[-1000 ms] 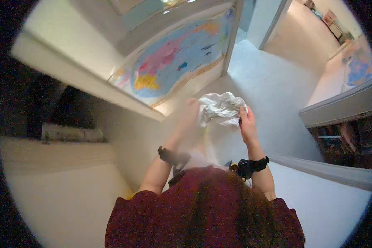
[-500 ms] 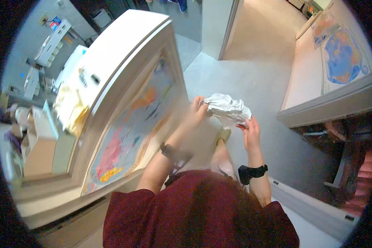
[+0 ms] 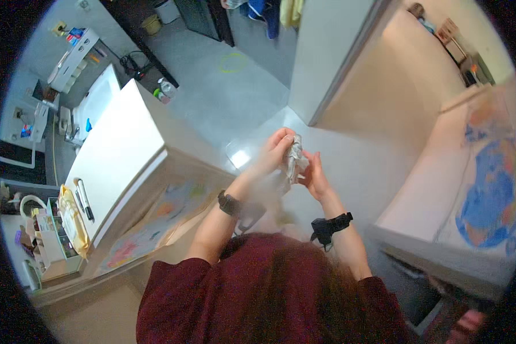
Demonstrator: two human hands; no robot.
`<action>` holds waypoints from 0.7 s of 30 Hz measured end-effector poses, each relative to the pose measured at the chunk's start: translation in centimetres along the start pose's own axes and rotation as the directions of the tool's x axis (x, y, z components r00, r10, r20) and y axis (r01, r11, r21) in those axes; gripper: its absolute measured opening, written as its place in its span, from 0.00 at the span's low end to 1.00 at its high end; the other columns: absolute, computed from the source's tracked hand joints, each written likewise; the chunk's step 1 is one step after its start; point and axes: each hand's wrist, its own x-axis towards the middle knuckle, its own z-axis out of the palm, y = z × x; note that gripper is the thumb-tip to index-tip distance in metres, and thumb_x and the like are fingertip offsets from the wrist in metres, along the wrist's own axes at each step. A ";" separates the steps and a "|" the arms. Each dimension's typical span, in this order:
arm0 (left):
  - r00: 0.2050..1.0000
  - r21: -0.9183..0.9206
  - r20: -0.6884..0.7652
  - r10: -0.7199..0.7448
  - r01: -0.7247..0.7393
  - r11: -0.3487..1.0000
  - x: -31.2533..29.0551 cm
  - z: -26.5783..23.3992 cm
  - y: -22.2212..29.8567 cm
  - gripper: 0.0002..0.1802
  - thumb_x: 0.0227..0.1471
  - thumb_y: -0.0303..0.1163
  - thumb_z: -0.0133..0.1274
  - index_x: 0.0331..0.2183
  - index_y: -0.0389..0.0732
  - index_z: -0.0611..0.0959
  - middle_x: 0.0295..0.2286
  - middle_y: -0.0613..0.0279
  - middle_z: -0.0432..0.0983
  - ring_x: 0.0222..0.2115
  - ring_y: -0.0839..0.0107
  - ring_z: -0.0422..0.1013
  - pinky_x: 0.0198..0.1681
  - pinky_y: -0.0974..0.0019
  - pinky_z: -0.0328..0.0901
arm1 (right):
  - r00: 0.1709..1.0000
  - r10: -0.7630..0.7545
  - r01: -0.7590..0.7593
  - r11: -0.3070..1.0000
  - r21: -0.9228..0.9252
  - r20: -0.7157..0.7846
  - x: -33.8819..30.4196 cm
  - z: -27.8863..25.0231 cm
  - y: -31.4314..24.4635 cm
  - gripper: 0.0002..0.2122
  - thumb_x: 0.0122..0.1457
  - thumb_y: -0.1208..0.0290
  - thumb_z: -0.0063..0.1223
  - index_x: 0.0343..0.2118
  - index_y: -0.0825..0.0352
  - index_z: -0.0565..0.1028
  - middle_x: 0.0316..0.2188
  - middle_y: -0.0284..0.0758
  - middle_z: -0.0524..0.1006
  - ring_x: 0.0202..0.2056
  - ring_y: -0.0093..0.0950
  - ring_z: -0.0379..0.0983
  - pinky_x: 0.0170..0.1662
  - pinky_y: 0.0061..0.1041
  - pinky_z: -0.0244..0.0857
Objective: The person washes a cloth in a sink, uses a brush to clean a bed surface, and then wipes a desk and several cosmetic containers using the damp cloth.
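Observation:
A crumpled, thin white sheet [image 3: 294,160], whether cloth, tissue or plastic I cannot tell, is bunched between my hands in front of my body. My left hand [image 3: 279,150] grips its upper end, with the thumb pressed against the fingers. Close against its lower right side, my right hand [image 3: 317,179] curls its fingers around the bunch; part of them is hidden behind it. Dark bands with small devices sit on both wrists. Blur covers the space below my left hand.
On my left stands a white-topped cabinet [image 3: 120,149] carrying pens [image 3: 83,199] and a yellow packet [image 3: 71,221]. Beyond it are a sink [image 3: 102,94] and a pump bottle [image 3: 167,88] on the floor. A wall edge [image 3: 332,63] rises ahead; a white surface with a blue map [image 3: 490,195] lies right.
The white sheet was stretched out between both hands and is now gathered into a small bunch. My right hand has come left, closer to my left. The view has shifted, showing more floor ahead.

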 end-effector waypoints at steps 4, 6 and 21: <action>0.981 -0.023 -0.193 0.026 -0.031 0.999 8.2 -3.5 0.6 0.09 0.56 0.35 0.44 0.35 0.40 0.72 0.27 0.73 0.68 0.28 0.83 0.63 0.32 0.78 0.60 | 0.997 0.073 -0.079 0.977 0.199 0.039 9.1 -0.5 -3.5 0.25 0.62 0.47 0.31 0.52 0.65 0.62 0.45 0.34 0.69 0.46 0.23 0.65 0.49 0.28 0.61; 0.960 -0.018 -0.279 0.010 -0.015 1.000 11.8 -6.8 0.9 0.09 0.56 0.35 0.45 0.36 0.41 0.72 0.27 0.72 0.68 0.28 0.83 0.63 0.31 0.78 0.60 | 1.000 -0.006 0.005 1.000 0.016 0.006 13.7 -1.7 -5.1 0.21 0.61 0.51 0.36 0.48 0.65 0.64 0.41 0.32 0.70 0.44 0.22 0.65 0.47 0.26 0.60; 0.273 0.288 -0.930 0.247 0.123 0.950 23.6 -31.9 -1.2 0.17 0.59 0.39 0.38 0.30 0.34 0.71 0.23 0.58 0.69 0.27 0.73 0.64 0.35 0.68 0.61 | 0.885 -0.296 0.439 0.786 -0.435 0.359 46.0 13.4 -16.4 0.10 0.64 0.64 0.37 0.35 0.66 0.65 0.28 0.27 0.66 0.32 0.17 0.59 0.38 0.17 0.57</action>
